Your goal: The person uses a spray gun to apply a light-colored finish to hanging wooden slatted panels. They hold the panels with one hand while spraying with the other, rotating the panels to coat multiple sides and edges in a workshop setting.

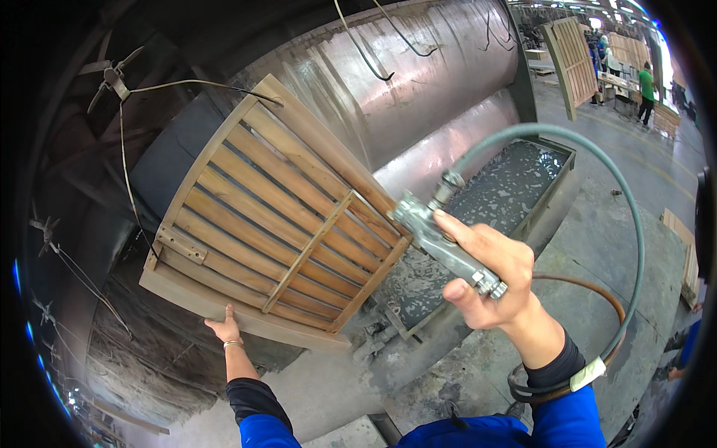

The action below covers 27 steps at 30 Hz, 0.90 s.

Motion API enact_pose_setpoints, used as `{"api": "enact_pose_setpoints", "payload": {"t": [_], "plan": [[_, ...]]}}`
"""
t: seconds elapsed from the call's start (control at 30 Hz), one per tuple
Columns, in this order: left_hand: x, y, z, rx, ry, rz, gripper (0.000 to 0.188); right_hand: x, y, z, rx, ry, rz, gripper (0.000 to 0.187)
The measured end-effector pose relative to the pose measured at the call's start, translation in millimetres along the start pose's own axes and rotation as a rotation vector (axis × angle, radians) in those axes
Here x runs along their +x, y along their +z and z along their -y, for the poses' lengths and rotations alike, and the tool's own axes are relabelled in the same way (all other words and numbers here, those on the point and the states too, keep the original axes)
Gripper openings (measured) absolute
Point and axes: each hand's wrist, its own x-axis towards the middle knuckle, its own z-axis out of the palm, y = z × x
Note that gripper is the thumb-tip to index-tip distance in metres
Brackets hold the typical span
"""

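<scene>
A slatted wooden panel (280,224) hangs tilted from wire hooks, with a pale frame around brown slats and a cross strip. My left hand (224,328) grips the panel's lower frame edge; some fingertips are hidden. In my right hand (493,272) is a metal spray gun (441,243), held in front of the panel's right side, its front end pointing up and left. A green hose (597,153) runs from the gun's fitting in a wide loop back to my right forearm, where a pale wrap (588,375) binds it with a brown hose (590,282).
Behind the panel stands a large curved metal sheet (388,82) above a trough of foamy grey water (515,187). Empty hooks (373,63) dangle overhead. More wire hangers (46,231) hang at left. At far right are another slatted panel (571,63) and several people.
</scene>
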Motion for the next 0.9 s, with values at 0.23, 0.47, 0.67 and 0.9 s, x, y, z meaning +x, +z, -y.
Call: {"api": "enact_pose_setpoints", "payload": {"t": [0.23, 0.47, 0.67, 0.9], "plan": [[2.5, 4.7, 3.2, -0.028, -0.009, -0.012, 0.105, 10.6, 7.0, -6.6, -0.005, -0.044, 0.003, 0.065], [1.7, 3.2, -0.5, 0.022, -0.03, -0.017, 0.105, -60.3, -16.1, -25.8, -0.165, 0.353, 0.194, 0.05], [3.3, 3.2, 2.9, -0.023, -0.007, 0.031, 0.107, -121.8, -37.0, -40.0, -0.183, 0.679, 0.309, 0.049], [14.7, 7.0, 16.0, -0.054, -0.009, 0.032, 0.11, -155.5, -45.2, -48.9, -0.204, 0.861, 0.344, 0.051]]}}
